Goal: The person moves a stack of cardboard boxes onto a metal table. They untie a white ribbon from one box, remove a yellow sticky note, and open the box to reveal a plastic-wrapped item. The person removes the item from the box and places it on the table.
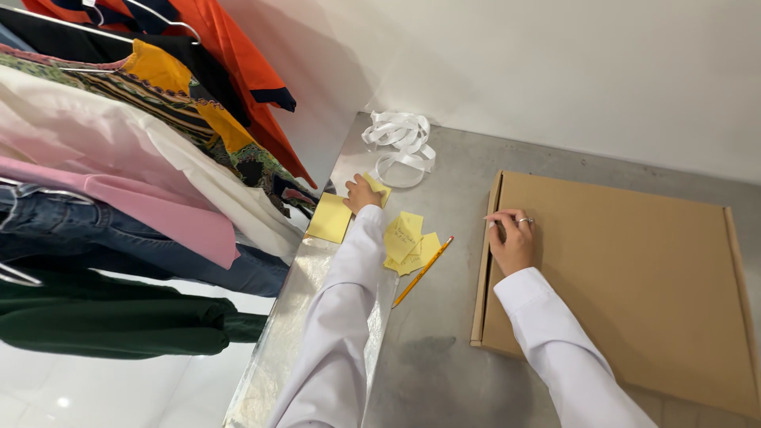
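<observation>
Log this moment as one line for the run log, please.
left hand: on yellow sticky notes | right hand: resting on flat cardboard box | pencil: lying between | surface: metal table

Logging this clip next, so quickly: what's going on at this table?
A person in white sleeves works at a grey metal table. The left hand rests on a yellow sticky-note pad near the table's edge, with loose yellow notes and a yellow pencil beside it. The right hand lies on the left edge of a flat brown cardboard box. A coil of white ribbon lies farther back; clothes hang at left.
</observation>
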